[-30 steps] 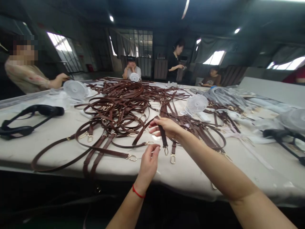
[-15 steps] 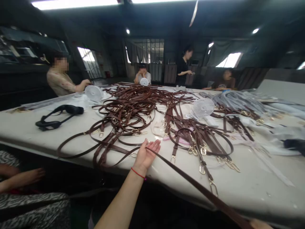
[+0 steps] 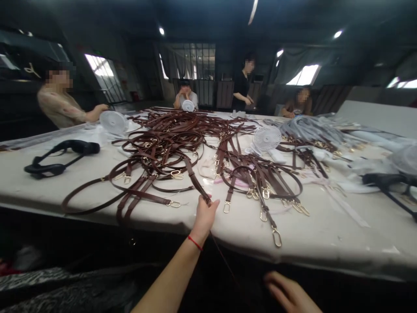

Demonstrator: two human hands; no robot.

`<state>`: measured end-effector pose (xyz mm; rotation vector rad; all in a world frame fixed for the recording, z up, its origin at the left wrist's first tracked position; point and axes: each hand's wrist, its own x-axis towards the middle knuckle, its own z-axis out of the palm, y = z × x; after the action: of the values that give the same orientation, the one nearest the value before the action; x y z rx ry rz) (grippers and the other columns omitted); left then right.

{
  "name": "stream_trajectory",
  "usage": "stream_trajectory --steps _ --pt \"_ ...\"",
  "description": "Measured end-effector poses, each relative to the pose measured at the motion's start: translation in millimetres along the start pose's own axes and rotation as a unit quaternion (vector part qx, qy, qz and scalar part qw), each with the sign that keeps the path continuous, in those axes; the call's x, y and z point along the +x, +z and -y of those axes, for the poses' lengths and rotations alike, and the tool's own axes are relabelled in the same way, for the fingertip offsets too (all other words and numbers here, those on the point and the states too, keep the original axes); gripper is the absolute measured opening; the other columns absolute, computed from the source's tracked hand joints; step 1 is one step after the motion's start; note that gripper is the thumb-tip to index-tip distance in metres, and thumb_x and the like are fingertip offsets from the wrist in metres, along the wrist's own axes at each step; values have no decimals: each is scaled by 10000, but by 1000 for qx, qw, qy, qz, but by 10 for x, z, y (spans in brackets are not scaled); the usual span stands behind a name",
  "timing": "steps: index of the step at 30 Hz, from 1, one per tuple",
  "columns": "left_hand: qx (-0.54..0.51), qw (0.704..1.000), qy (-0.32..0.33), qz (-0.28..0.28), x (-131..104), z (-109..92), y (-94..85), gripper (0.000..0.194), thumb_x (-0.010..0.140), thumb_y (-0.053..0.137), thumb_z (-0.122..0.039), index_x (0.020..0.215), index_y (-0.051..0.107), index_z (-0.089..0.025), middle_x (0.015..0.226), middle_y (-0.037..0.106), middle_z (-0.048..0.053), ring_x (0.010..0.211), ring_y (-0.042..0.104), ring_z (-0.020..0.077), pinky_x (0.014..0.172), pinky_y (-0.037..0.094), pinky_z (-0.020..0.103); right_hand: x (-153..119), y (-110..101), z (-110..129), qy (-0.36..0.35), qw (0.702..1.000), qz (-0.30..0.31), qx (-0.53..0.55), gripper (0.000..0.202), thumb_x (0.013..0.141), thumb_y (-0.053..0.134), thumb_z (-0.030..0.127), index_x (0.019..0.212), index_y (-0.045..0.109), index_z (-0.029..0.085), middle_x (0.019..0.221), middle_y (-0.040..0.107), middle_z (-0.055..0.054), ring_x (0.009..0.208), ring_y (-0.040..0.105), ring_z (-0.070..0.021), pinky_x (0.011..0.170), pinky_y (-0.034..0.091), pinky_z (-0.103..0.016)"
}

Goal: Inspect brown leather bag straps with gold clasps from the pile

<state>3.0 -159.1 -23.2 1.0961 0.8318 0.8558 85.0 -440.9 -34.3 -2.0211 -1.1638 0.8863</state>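
My left hand (image 3: 206, 213), with a red string round its wrist, is closed on a dark brown strap (image 3: 194, 179) at the table's front edge. The strap runs back from my fingers into a heap of brown straps (image 3: 177, 126), and a thin length hangs below my hand. Lower right, in front of the table, my right hand (image 3: 286, 292) is blurred; its fingers are partly apart and hold nothing visible. More brown straps with gold clasps (image 3: 276, 238) lie to the right of my left hand.
The pale table (image 3: 312, 243) also bears a black headband-like device (image 3: 61, 158), another black device (image 3: 391, 182), white fans (image 3: 267, 138) and grey wrapped straps (image 3: 312, 130). Several people are around the table, one of them standing (image 3: 241, 89) at the back.
My left hand has turned from an open palm under a strap to a closed grip. My right hand has let go of the strap end and come into view. The camera view has shifted.
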Motion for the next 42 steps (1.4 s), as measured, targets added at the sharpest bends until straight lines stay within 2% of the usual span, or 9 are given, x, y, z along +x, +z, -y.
stream_trajectory --steps 4,10,13,15,20,28,33,38,42 --pt "148 981 86 90 -410 102 87 463 763 701 -201 1177 494 -189 981 652 88 891 621 181 802 459 262 775 78 568 -86 972 -193 100 404 914 525 467 1250 507 244 1185 598 -115 1034 603 -235 864 508 -353" --pt "201 951 146 186 -793 233 22 726 819 562 -152 1465 230 -143 1443 401 179 1306 431 256 1080 342 399 1641 152 1075 -68 953 -291 50 257 836 591 278 1047 499 163 781 612 -31 724 586 -191 691 433 -303" --pt "152 956 93 231 -702 159 -97 633 804 622 -237 1374 370 -125 1291 520 173 1139 542 245 950 451 366 1582 171 1007 -79 956 -276 56 198 835 525 191 1026 484 160 745 601 -11 689 573 -172 656 412 -279" --pt "90 976 37 196 -577 54 -148 488 840 612 -368 1238 487 -115 1146 578 153 1018 576 223 836 485 329 1436 174 968 -109 960 -248 66 184 848 521 210 1024 490 166 759 606 -12 682 575 -162 646 421 -267" --pt "-82 969 -68 221 -320 -104 -60 467 834 629 -495 1077 613 -97 996 602 110 829 554 129 652 433 202 1134 221 959 -170 965 -190 60 207 901 471 237 1097 506 181 905 647 -49 766 626 -163 706 466 -262" --pt "-162 959 -112 205 -281 -29 152 471 707 768 -483 804 555 -74 579 328 -60 477 204 12 419 123 164 1067 373 768 -116 946 -281 -114 318 883 303 200 1132 486 124 869 648 -137 787 648 -293 690 485 -394" --pt "-224 944 -167 174 -298 -156 218 469 614 856 -359 721 479 -101 616 351 -55 504 270 13 413 178 148 1133 381 732 -52 935 -343 79 213 845 374 211 1050 424 180 923 653 -121 724 674 -260 684 551 -410" --pt "-253 926 -171 224 -319 -174 198 377 604 842 -150 778 513 -88 673 394 -46 510 277 2 413 197 142 1319 221 690 -8 834 -352 425 210 782 431 213 989 397 213 816 648 -38 624 681 -232 630 594 -431" --pt "-284 935 -146 156 -161 -167 102 350 575 805 -63 754 506 -93 693 440 -35 498 279 1 400 204 148 1336 -8 638 -18 727 -407 552 191 741 452 201 916 377 204 793 676 -30 686 698 -225 748 581 -460"
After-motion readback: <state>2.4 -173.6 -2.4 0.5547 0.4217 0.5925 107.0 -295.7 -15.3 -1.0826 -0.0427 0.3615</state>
